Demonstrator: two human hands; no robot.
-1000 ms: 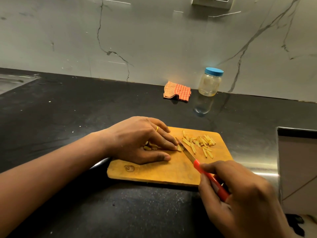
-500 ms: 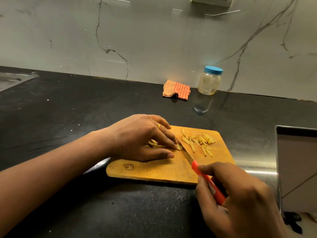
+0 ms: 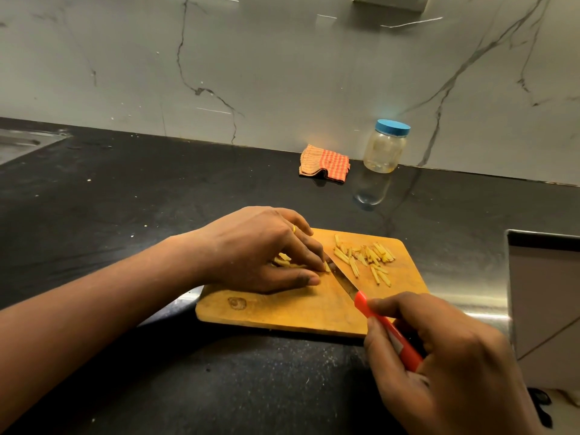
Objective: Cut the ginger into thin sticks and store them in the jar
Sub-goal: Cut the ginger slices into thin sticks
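The knife (image 3: 389,334) in the right hand (image 3: 445,362) is showing a red-orange handle and a grey blade. Under the left hand (image 3: 260,249), the cutting board (image 3: 282,312) is glowing honey-yellow with one dark knot, and the ginger sticks (image 3: 364,259) by its fingers are looking pale yellow. Beyond both hands, a cloth (image 3: 324,164) is showing orange-and-red checks and a clear jar (image 3: 384,149) is wearing a blue lid.
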